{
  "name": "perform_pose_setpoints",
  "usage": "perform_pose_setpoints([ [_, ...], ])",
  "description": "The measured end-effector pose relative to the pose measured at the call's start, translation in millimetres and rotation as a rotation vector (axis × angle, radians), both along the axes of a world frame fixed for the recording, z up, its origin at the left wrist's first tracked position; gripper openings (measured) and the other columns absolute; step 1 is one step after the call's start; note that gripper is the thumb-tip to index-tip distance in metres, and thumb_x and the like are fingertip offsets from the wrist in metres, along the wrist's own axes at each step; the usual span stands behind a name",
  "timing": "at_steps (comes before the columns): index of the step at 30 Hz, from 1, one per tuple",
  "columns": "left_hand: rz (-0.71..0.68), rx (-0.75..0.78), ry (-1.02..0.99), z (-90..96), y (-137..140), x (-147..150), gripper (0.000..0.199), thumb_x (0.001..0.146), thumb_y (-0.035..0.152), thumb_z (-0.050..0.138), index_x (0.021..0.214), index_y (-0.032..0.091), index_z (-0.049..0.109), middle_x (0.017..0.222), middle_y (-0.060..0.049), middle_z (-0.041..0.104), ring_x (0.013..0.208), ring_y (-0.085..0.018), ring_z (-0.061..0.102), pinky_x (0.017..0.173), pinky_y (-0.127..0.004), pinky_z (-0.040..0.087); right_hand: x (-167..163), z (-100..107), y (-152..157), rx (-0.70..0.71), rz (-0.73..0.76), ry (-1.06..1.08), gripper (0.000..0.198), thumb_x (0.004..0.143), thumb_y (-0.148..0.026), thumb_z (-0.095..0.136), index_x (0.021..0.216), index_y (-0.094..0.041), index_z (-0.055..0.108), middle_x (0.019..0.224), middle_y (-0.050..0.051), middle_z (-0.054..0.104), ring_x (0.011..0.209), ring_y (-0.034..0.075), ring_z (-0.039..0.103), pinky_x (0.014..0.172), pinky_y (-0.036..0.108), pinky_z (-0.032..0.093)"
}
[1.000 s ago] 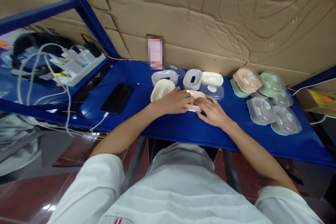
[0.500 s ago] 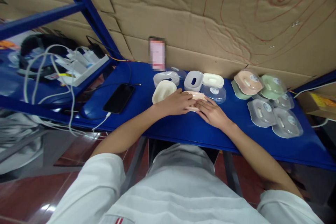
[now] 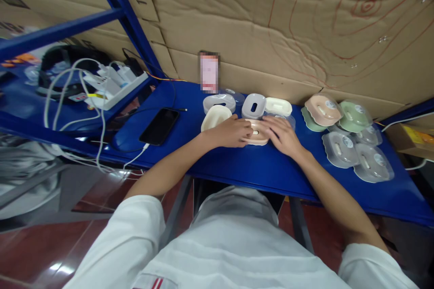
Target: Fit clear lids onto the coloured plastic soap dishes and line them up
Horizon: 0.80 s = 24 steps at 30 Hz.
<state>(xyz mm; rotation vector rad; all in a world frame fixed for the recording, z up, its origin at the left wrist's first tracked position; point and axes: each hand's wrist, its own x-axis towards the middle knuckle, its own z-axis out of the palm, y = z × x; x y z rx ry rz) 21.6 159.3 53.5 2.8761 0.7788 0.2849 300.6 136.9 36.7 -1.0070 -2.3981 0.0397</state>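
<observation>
A pink soap dish (image 3: 259,140) lies on the blue table in front of me, with a small pale piece at its middle. My left hand (image 3: 232,131) has its fingers curled over the dish's left side. My right hand (image 3: 283,135) reaches across the right side, fingers stretched out and apart, its tips by a clear lid (image 3: 290,119) that it partly covers. Left of the dish is a cream dish base (image 3: 217,116), partly behind my left forearm. Grey slotted pieces (image 3: 254,104) and a cream piece (image 3: 280,106) lie just behind.
Covered soap dishes in pink (image 3: 323,109), green (image 3: 354,115) and grey (image 3: 341,148) sit at the right. On the left lie a black phone (image 3: 159,126) with a white cable and a power strip (image 3: 118,90). Another phone (image 3: 209,72) leans against the cardboard wall.
My right hand has shifted from the middle of the pink dish to its right side, with the fingers spread. A pale piece at the dish's middle is now visible. The view has moved slightly.
</observation>
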Motion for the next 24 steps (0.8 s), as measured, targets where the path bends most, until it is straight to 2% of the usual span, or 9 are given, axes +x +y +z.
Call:
perform_pose_setpoints([
  [3,-0.008,-0.049,-0.027,3.1,1.7,-2.5,0.017,0.093,0.024,0.071,0.110,0.021,0.073,0.121,-0.007,0.077,0.122,-0.028,0.068,0.089,-0.038,0.035,-2.1,6.5,35.4,0.053,-0.122,0.025,0.048,0.112,-0.046,0.049,0.156,-0.029,0.059,0.161,0.010,0.061,0.153,0.035,0.053,0.126,0.063,0.043],
  [7,-0.022,-0.087,-0.028,8.8,1.7,-5.6,0.017,0.096,0.024,0.068,0.111,0.023,0.076,0.122,-0.005,0.078,0.122,-0.027,0.069,0.091,-0.039,0.037,-24.3,1.9,77.7,0.071,-0.225,-0.084,0.072,0.104,-0.058,0.064,0.166,-0.025,0.047,0.176,0.017,0.038,0.160,0.045,0.040,0.124,0.072,0.038],
  [9,-0.008,-0.095,-0.018,11.3,1.3,-7.1,0.017,0.097,0.025,0.068,0.111,0.022,0.078,0.122,-0.006,0.079,0.121,-0.027,0.070,0.093,-0.040,0.039,-38.4,-2.2,87.2,0.032,-0.250,-0.119,0.073,0.100,-0.060,0.069,0.160,-0.022,0.054,0.169,0.020,0.048,0.154,0.047,0.048,0.119,0.072,0.043],
  [11,0.001,-0.111,-0.016,12.9,1.3,-9.0,0.017,0.097,0.024,0.069,0.111,0.022,0.078,0.122,-0.006,0.079,0.120,-0.028,0.071,0.095,-0.040,0.040,-48.4,-4.7,89.3,-0.027,-0.252,-0.121,0.058,0.102,-0.056,0.068,0.147,-0.020,0.067,0.150,0.021,0.067,0.139,0.043,0.063,0.112,0.066,0.052],
  [13,-0.013,-0.140,-0.033,13.6,2.0,-11.4,0.018,0.096,0.023,0.069,0.111,0.022,0.079,0.123,-0.006,0.080,0.120,-0.027,0.072,0.096,-0.039,0.042,-51.6,-5.1,87.6,-0.065,-0.236,-0.102,0.046,0.104,-0.052,0.066,0.134,-0.018,0.075,0.131,0.019,0.077,0.124,0.039,0.072,0.105,0.058,0.058],
  [19,-0.056,-0.184,-0.091,12.4,5.9,-15.2,0.017,0.097,0.025,0.069,0.109,0.022,0.079,0.122,-0.005,0.081,0.119,-0.025,0.072,0.099,-0.038,0.044,-34.8,7.6,76.6,-0.081,-0.113,-0.023,0.041,0.108,-0.050,0.055,0.109,-0.020,0.082,0.112,0.015,0.082,0.107,0.035,0.076,0.100,0.054,0.059],
  [21,-0.049,-0.190,-0.098,11.1,7.2,-14.5,0.016,0.096,0.025,0.070,0.108,0.022,0.079,0.121,-0.005,0.081,0.119,-0.025,0.073,0.099,-0.039,0.043,-28.5,15.8,67.6,-0.049,-0.126,0.035,0.043,0.110,-0.049,0.048,0.108,-0.023,0.082,0.112,0.013,0.082,0.109,0.035,0.075,0.103,0.056,0.058],
  [24,-0.042,-0.192,-0.105,8.2,8.8,-13.5,0.014,0.096,0.027,0.071,0.106,0.022,0.079,0.121,-0.004,0.081,0.118,-0.025,0.073,0.100,-0.039,0.042,-19.6,26.9,47.9,0.021,-0.190,0.190,0.045,0.109,-0.058,0.048,0.109,-0.026,0.080,0.111,0.011,0.082,0.111,0.035,0.074,0.104,0.055,0.058],
])
